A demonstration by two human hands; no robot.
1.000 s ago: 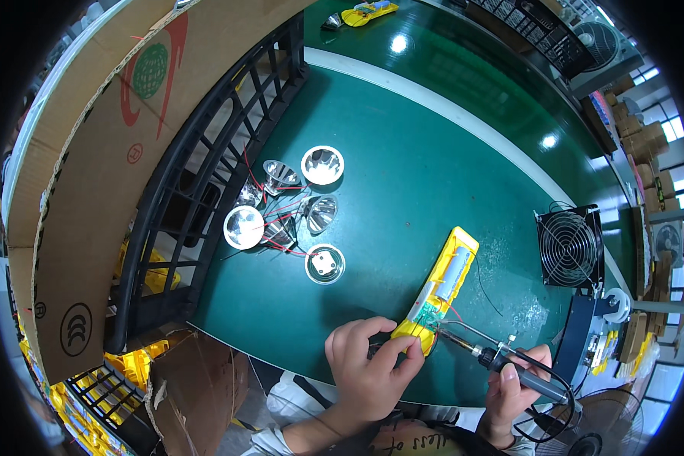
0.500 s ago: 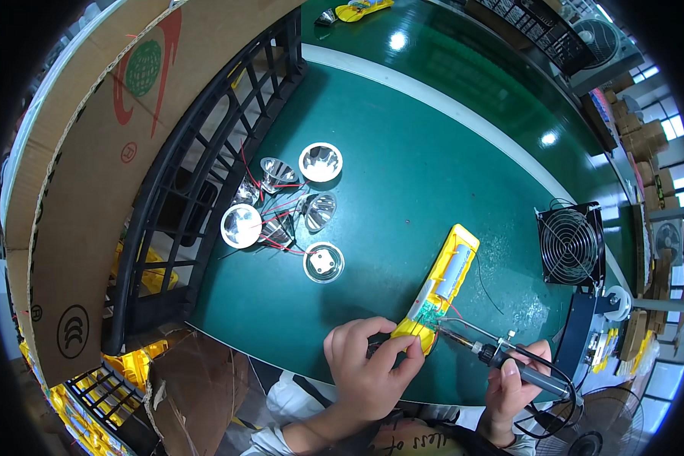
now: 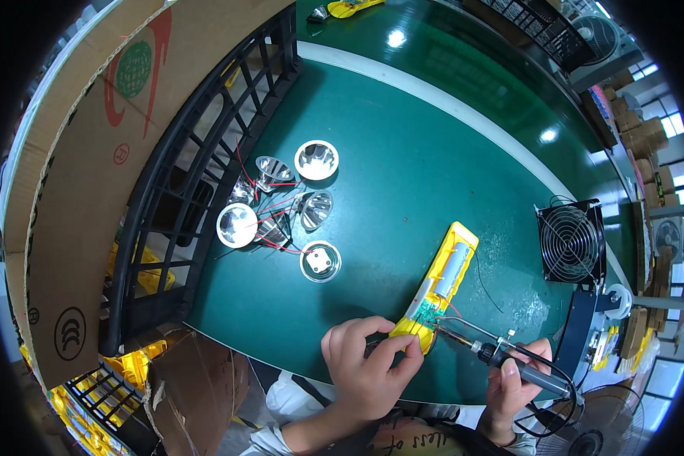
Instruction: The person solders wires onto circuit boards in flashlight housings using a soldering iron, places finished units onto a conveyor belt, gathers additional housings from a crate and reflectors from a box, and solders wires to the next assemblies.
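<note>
A long yellow plastic flashlight housing (image 3: 460, 235) lies slantwise on the green bench. Inside it are a grey-blue cylindrical battery (image 3: 453, 270) and a small green circuit board (image 3: 428, 311) with thin wires. My left hand (image 3: 371, 363) grips the near end of the housing, thumb and fingertips closed on it; whether a wire is also pinched there is hidden. In my right hand (image 3: 509, 391) is a soldering iron (image 3: 536, 375) with a thin metal feed tube alongside. Its tip points left and reaches the board's near end, close to my left fingertips.
Several shiny reflector cups (image 3: 317, 160) with red wires sit left of centre. A black plastic crate (image 3: 140, 251) and a cardboard box (image 3: 76, 228) border the left side. At the right stand a small black fan (image 3: 570, 243) and a dark box-shaped device (image 3: 577, 327). A thin dark wire lies beside the housing.
The crate and reflectors appear slightly farther left in the picture. Both hands, the housing and the soldering iron stay nearly where they were.
</note>
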